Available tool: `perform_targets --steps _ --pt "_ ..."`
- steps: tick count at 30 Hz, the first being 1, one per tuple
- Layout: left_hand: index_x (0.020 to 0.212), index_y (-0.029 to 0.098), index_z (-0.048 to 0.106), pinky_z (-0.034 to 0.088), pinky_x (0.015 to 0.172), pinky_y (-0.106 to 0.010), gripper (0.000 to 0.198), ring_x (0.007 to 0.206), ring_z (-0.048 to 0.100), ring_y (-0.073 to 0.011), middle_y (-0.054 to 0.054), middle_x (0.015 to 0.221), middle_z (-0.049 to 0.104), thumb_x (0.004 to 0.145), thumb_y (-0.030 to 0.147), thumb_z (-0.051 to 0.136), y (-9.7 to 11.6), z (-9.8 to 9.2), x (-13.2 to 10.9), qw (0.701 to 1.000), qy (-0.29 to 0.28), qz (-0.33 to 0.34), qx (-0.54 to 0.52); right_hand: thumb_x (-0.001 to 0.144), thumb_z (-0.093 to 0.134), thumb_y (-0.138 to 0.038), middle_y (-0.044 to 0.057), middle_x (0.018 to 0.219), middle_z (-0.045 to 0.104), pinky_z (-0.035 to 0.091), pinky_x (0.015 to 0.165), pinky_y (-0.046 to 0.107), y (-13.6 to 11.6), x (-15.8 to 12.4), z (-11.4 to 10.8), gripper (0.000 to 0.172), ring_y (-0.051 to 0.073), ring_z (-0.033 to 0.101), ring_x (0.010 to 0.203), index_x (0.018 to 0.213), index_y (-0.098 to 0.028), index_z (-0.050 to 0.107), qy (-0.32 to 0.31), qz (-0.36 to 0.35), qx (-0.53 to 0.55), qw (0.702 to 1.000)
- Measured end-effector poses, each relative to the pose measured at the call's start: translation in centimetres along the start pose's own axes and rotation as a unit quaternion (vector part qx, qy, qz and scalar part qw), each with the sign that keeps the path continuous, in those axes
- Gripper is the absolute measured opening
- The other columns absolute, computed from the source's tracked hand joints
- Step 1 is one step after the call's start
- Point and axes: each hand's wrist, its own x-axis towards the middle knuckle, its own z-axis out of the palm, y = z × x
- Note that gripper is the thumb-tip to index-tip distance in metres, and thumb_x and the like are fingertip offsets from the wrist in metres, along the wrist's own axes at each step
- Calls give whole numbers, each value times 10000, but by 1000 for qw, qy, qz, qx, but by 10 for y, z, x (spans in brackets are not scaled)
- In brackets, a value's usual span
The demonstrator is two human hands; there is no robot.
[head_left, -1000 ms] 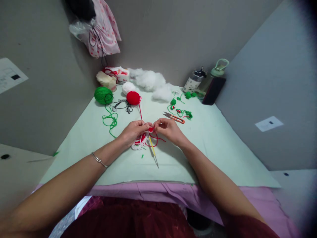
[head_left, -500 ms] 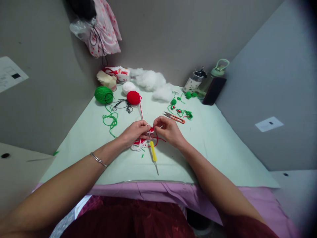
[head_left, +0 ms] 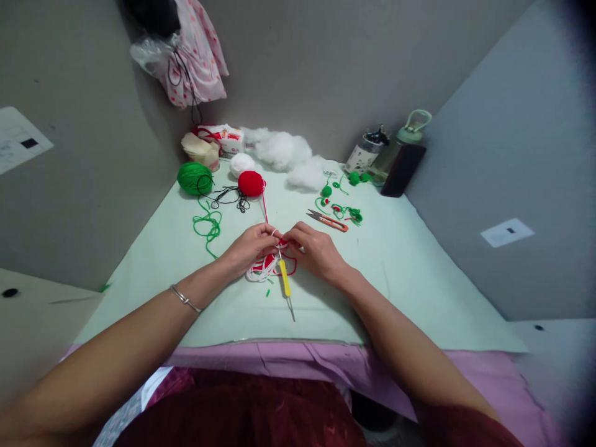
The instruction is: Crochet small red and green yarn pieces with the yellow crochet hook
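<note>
My left hand (head_left: 254, 248) is closed on a small red and white crochet piece (head_left: 282, 243), with white yarn looped over its fingers. My right hand (head_left: 313, 247) pinches at the same piece from the other side; its fingertips partly cover it. A crochet hook with a yellow handle (head_left: 284, 277) hangs down from the piece, tilted, its handle held by neither hand. Red yarn runs from the red ball (head_left: 251, 184) down to my left hand. Beneath the hands lies a loose bundle of white yarn (head_left: 261, 269) with some red strands.
Thread snips (head_left: 328, 220) lie right of my hands, near small green and red crochet pieces (head_left: 342, 211). A green yarn ball (head_left: 195, 178), a white ball (head_left: 242, 164) and white stuffing (head_left: 284, 152) sit behind. A bottle (head_left: 410, 139) and a dark phone (head_left: 403, 171) stand back right.
My right hand has moved left and closer to my left hand, onto the crochet piece. The yellow-handled hook has shifted slightly left and up with it.
</note>
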Motion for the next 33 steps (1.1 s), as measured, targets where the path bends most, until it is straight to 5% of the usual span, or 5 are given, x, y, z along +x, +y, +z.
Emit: perform_targets --steps 10,20,33 --pt "770 154 614 605 772 -204 276 714 714 -102 7 732 698 780 68 876 3 0 0 999 2 -14 -50 1004 493 -132 46 918 680 411 654 260 -2 0 0 186 157 622 786 942 -222 643 44 -53 -26 997" --pt "788 178 585 492 557 -234 297 574 621 -120 28 677 639 673 91 845 4 7 -6 999 -14 -11 -28 888 522 -113 3 829 620 384 639 263 -14 2 2 146 145 518 679 855 -250 488 39 -41 -2 998" --pt "761 193 543 476 549 -210 334 563 587 -98 52 649 622 613 81 820 9 2 -1 999 10 19 -28 767 514 -79 7 811 588 372 648 291 -6 7 -9 193 163 504 683 823 -254 453 66 -4 -20 998"
